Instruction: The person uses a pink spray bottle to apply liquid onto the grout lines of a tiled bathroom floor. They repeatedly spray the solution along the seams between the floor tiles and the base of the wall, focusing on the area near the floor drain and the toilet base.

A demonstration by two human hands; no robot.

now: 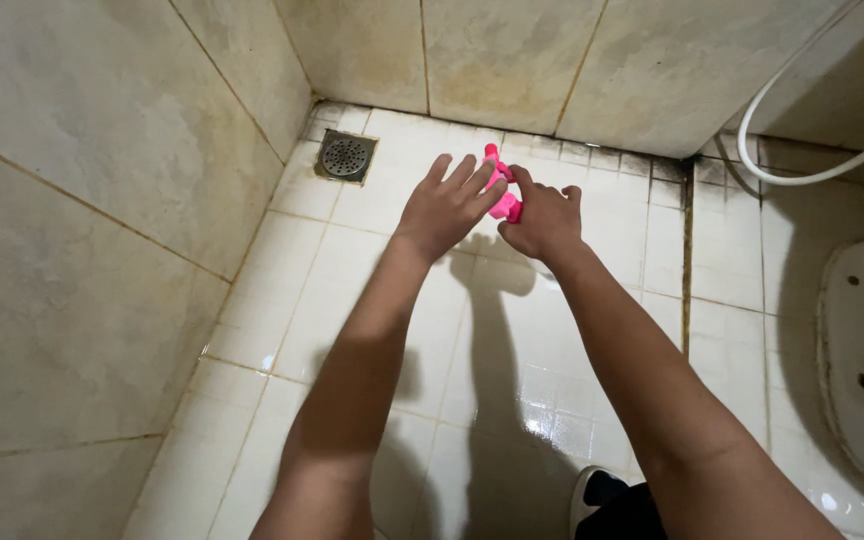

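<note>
Together, two hands point(449, 205) point(544, 218), one pink object point(501, 190)

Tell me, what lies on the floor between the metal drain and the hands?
Only bare white floor tiles, seen in the head view, between the drain and the left hand.

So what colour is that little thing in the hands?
Bright pink. The small thing shows best in the head view, held between both hands.
</note>
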